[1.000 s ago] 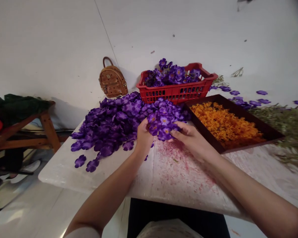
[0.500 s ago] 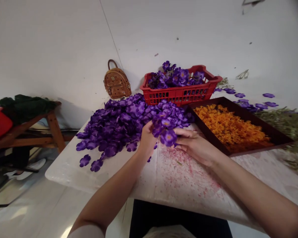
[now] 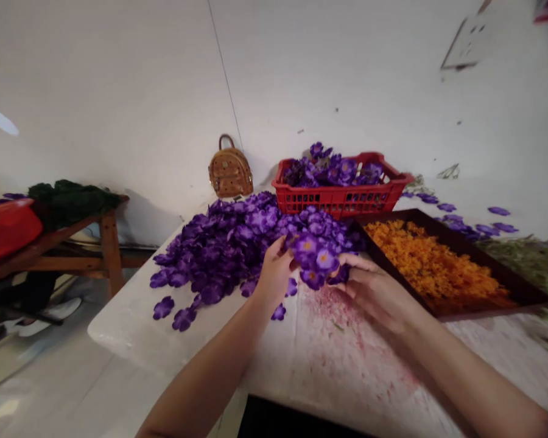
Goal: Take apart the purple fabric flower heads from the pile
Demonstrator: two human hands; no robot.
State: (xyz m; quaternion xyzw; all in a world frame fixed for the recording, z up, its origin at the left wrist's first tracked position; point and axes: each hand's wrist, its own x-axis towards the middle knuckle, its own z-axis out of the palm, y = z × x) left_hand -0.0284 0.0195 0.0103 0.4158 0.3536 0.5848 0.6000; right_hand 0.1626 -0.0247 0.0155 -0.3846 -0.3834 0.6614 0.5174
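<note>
Between my two hands, above the table, is a small bunch of purple artificial flowers (image 3: 317, 258) with yellow centres. My left hand (image 3: 276, 267) is closed on the bunch's left side, thumb and fingers pinched together. From the right, my right hand (image 3: 369, 283) grips the bunch, its fingertips partly hidden behind the petals. A big heap of loose purple petals (image 3: 219, 249) lies just beyond and left of my hands. Orange flower centres (image 3: 429, 255) fill much of a dark tray (image 3: 479, 311) to the right.
Behind the heap stands a red basket (image 3: 342, 198) holding purple flowers. A brown backpack (image 3: 231, 173) leans on the wall. Green stems (image 3: 525, 261) and scattered petals lie at the right. On the left is a wooden bench (image 3: 112, 243) with a red container (image 3: 9, 231) and green foliage.
The view has tilted up, so the table sits lower in the picture. The bunch has turned a little between my hands, and more of its yellow centres face me.
</note>
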